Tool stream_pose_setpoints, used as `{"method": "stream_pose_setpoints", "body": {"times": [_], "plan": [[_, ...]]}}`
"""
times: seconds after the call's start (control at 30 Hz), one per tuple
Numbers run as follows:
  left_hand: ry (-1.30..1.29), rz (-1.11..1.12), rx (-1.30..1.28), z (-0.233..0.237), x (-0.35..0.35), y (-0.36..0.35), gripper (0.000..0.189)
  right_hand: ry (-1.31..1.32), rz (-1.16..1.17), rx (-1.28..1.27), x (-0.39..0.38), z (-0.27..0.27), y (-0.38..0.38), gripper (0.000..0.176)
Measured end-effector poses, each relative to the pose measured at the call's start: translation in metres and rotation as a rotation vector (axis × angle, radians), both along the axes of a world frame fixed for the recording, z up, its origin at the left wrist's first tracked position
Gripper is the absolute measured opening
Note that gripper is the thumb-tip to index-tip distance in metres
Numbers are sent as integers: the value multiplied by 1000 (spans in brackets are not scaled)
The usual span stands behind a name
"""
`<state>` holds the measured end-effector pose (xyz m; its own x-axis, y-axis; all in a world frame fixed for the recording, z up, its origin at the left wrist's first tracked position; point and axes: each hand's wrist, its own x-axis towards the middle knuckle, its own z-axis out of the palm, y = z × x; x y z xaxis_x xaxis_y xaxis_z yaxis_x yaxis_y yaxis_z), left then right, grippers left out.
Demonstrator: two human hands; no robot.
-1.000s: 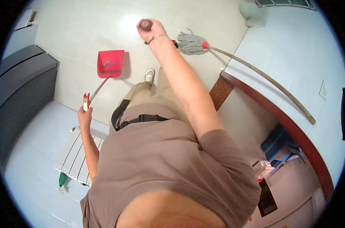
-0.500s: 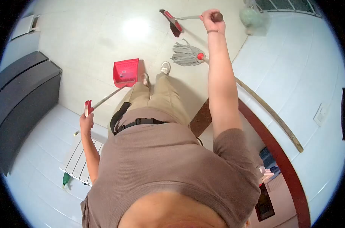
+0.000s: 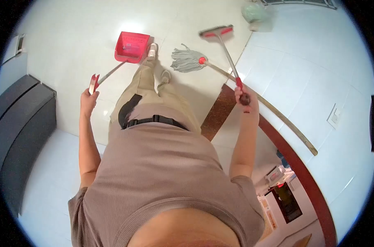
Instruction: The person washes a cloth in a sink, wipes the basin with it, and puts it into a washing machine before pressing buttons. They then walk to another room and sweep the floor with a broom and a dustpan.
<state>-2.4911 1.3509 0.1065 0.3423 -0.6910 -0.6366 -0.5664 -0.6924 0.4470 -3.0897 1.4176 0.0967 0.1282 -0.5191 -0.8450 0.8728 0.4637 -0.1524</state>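
My left hand point(image 3: 89, 101) is wrapped round the top of a long-handled dustpan point(image 3: 131, 59) on the left. The dustpan's red pan rests on the tiled floor just beyond my feet, with some small bits inside it. On the right, my right hand point(image 3: 248, 101) grips a broom point(image 3: 224, 45) near the dark end of its red and grey handle. The broom's wide red and grey head points away from me, beyond the mop, slightly blurred. Between the two lies a mop's grey strands point(image 3: 189, 60), with a red collar and a wooden handle.
The mop handle point(image 3: 285, 119) runs along the tiled wall at right. A greenish plastic bag point(image 3: 255, 14) sits in the far right corner. Dark grey furniture point(image 3: 26, 123) stands at left. A reddish-brown door frame point(image 3: 302, 177) and threshold point(image 3: 222, 109) are close on my right.
My right hand has drawn back toward my body, and the broom has swung round to point away from me. My feet have shifted, one stepping ahead. The dustpan sits farther forward.
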Motion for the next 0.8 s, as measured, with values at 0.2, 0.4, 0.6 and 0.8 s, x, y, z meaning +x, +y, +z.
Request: {"method": "stream_pose_setpoints", "body": {"times": [0.2, 0.4, 0.6, 0.8], "plan": [[-16, -121, -4, -6, 6, -81, 23, 439, 465, 164, -15, -67, -6, 10], [-29, -89, 12, 25, 9, -120, 22, 440, 705, 276, -8, -177, -53, 13], [9, -106, 36, -5, 33, -147, 24, 369, 612, 345, 106, -172, -124, 10], [-92, -306, 47, -16, 15, -179, 26, 288, 537, 204, 171, -105, -157, 19]]}}
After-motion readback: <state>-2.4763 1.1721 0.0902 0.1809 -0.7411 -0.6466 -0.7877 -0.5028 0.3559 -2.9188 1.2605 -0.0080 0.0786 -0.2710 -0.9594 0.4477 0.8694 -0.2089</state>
